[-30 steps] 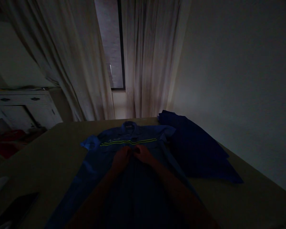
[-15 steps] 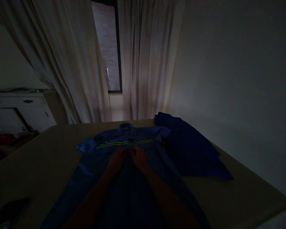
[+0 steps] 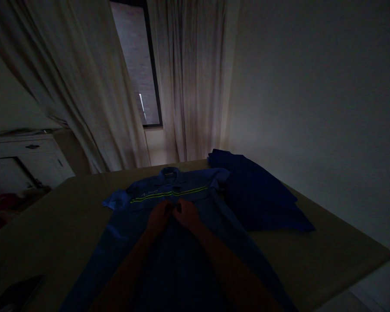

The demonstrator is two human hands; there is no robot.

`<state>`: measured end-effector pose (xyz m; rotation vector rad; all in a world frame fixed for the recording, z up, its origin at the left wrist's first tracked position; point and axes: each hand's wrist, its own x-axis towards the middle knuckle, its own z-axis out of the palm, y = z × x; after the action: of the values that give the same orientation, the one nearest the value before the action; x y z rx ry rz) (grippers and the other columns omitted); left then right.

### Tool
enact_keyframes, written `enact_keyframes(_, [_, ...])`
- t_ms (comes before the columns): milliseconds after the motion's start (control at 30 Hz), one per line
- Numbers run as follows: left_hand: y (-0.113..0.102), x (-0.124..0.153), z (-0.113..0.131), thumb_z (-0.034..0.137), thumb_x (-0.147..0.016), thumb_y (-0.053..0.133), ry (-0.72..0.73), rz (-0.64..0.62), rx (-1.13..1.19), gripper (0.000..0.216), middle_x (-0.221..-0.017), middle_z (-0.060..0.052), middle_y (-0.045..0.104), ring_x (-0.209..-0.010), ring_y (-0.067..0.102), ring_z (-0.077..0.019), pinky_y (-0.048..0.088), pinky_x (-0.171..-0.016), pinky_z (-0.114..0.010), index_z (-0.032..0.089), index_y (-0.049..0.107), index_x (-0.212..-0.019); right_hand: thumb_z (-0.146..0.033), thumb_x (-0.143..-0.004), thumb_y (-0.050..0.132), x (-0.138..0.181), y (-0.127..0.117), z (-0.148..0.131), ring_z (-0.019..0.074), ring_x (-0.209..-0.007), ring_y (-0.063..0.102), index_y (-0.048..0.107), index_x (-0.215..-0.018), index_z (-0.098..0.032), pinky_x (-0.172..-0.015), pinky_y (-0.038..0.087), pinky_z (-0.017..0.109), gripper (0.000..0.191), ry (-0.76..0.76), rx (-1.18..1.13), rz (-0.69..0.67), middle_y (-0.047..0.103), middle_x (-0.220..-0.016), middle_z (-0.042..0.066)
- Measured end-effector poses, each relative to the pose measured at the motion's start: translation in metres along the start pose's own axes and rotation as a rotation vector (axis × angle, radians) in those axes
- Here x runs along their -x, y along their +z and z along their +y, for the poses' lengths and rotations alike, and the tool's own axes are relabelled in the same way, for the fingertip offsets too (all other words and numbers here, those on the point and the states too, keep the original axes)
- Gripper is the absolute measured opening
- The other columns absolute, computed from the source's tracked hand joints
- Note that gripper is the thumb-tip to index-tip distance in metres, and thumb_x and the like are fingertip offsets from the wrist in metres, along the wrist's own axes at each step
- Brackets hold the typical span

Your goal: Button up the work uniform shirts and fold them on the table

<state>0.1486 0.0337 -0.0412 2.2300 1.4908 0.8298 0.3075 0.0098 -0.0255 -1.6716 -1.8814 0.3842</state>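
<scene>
A blue work garment (image 3: 117, 234) with a collar and yellow-green stripes across its chest lies spread face up, its collar pointing away from me. Over its front placket, just below the stripes, my left hand (image 3: 158, 216) and my right hand (image 3: 186, 213) meet with their fingertips pinched together. Both seem closed on the cloth at the front opening. Any button or fastener between the fingers is too dark and small to make out. The sleeve (image 3: 118, 199) on the left lies bunched on the table.
The garment lies on a large tan-covered table (image 3: 338, 242). Dark blue folded cloth (image 3: 263, 195) rests to its right, by the wall. A dark flat object (image 3: 16, 294) sits at the near left. Curtains (image 3: 195, 86) hang behind, and a white cabinet (image 3: 29, 156) stands at the far left.
The view has turned and tilted slightly. My hands stay at the same place on the placket, the right fingers shifted a little closer over the left. The garment lies as before.
</scene>
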Motion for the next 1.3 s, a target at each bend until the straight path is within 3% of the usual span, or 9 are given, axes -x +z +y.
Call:
enact_keyframes(200, [-0.003, -0.001, 0.001, 0.016, -0.089, 0.054, -0.011, -0.011, 0.005, 0.013, -0.095, -0.004, 0.071, -0.087, 0.066, -0.019, 0.046, -0.079, -0.03, 0.02, 0.064, -0.095, -0.032, -0.083, 0.067, -0.002, 0.001, 0.006, 0.0185, -0.08, 0.065, 0.068, -0.093, -0.019, -0.068, 0.039, 0.026, 0.017, -0.089, -0.106, -0.029, 0.073, -0.089, 0.005])
enact_keyframes(467, [-0.006, 0.001, 0.008, 0.02, -0.09, 0.055, 0.019, 0.014, 0.012, 0.012, -0.095, -0.004, 0.072, -0.087, 0.067, -0.0188, 0.048, -0.079, -0.03, 0.02, 0.066, -0.096, -0.029, -0.09, 0.062, -0.003, 0.004, 0.007, 0.022, -0.087, 0.066, 0.068, -0.097, -0.017, -0.072, 0.04, 0.029, 0.015, -0.009, -0.007, 0.033, 0.073, -0.094, 0.009])
enact_keyframes(767, [-0.003, 0.004, 0.006, 0.018, -0.089, 0.055, 0.082, 0.058, -0.072, 0.014, -0.103, -0.006, 0.069, -0.102, 0.062, -0.0236, 0.047, -0.094, -0.037, 0.021, 0.064, -0.1, -0.033, -0.094, 0.062, -0.005, 0.005, 0.013, 0.019, -0.086, 0.067, 0.071, -0.093, -0.018, -0.073, 0.04, 0.026, 0.017, -0.078, -0.056, 0.004, 0.075, -0.092, 0.006])
enact_keyframes(1133, [-0.004, 0.006, 0.011, 0.021, -0.097, 0.046, 0.124, 0.047, -0.072, 0.012, -0.1, -0.005, 0.066, -0.097, 0.062, -0.0205, 0.047, -0.088, -0.033, 0.022, 0.058, -0.099, -0.031, -0.093, 0.062, -0.008, 0.004, 0.013, 0.0206, -0.086, 0.069, 0.071, -0.095, -0.018, -0.074, 0.045, 0.027, 0.016, 0.032, -0.109, 0.114, 0.075, -0.093, 0.008])
enact_keyframes(1300, [-0.006, 0.007, 0.014, 0.019, -0.095, 0.046, 0.136, 0.022, -0.073, 0.014, -0.102, -0.005, 0.067, -0.099, 0.062, -0.0204, 0.047, -0.09, -0.033, 0.023, 0.059, -0.097, -0.024, -0.089, 0.064, -0.007, 0.003, 0.013, 0.0199, -0.087, 0.069, 0.073, -0.096, -0.017, -0.075, 0.045, 0.026, 0.013, -0.057, -0.175, 0.064, 0.076, -0.095, 0.008])
